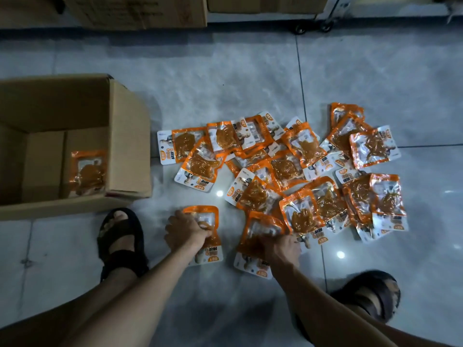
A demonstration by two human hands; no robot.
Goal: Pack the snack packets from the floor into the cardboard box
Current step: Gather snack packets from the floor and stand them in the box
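Observation:
Several orange-and-white snack packets (288, 169) lie scattered in a loose pile on the grey tiled floor, right of centre. An open cardboard box (130, 126) stands at the left with one packet (87, 172) lying inside on its bottom. My left hand (184, 229) is closed on a single packet (209, 246) that lies apart from the pile, near my left foot. My right hand (283, 247) grips the lower part of another packet (260, 229) at the pile's near edge. Both packets still touch the floor.
My two feet in black sandals, the left foot (121, 242) and the right foot (370, 294), flank my arms. More cardboard boxes (140, 11) and a wheeled cart base (313, 25) line the far wall. Bare tiles lie between the pile and the far boxes.

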